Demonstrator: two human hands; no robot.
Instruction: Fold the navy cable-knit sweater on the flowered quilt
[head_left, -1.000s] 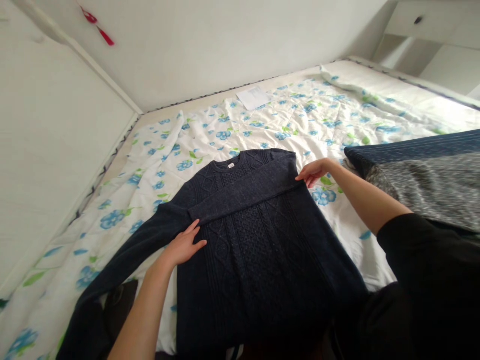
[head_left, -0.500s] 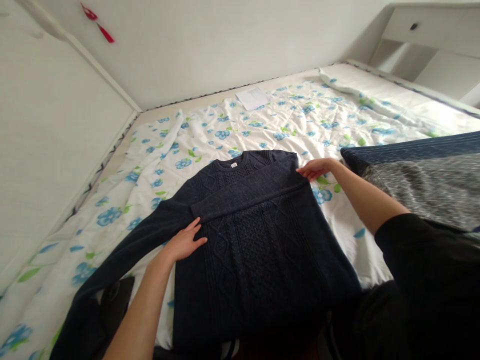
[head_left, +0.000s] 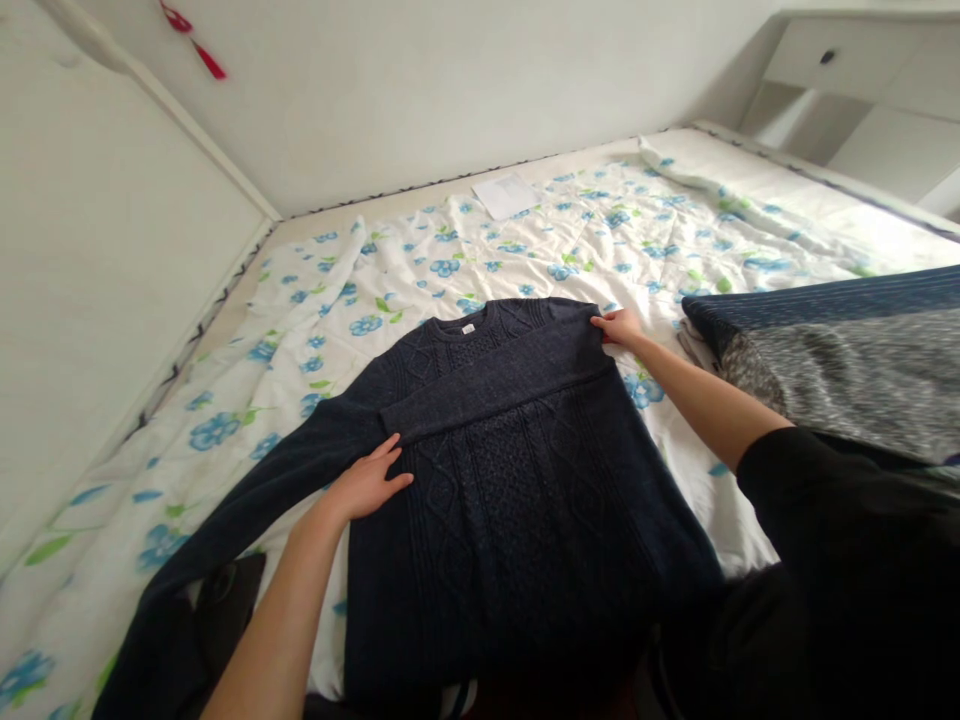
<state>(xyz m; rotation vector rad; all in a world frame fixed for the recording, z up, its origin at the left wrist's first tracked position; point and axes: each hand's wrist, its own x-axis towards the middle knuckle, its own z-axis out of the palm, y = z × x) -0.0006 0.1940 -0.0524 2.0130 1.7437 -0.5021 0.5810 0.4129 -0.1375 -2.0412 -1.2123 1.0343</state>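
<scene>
A dark navy cable-knit sweater lies front up on the bed, its collar pointing away from me. One sleeve is folded across the chest, and its cuff end rests near my left hand. The other sleeve stretches out to the lower left. My left hand lies on the sweater with its fingers apart, fingertips at the cuff. At the right shoulder edge, my right hand pinches the knit between thumb and fingers.
A floral sheet covers the bed. On the right lies a grey and navy knit garment. A white paper rests near the wall, and a dark object sits beneath the left sleeve. A white drawer cabinet stands back right.
My right hand has moved slightly up along the shoulder edge, and its fingers have closed on the knit. My left hand stays in place.
</scene>
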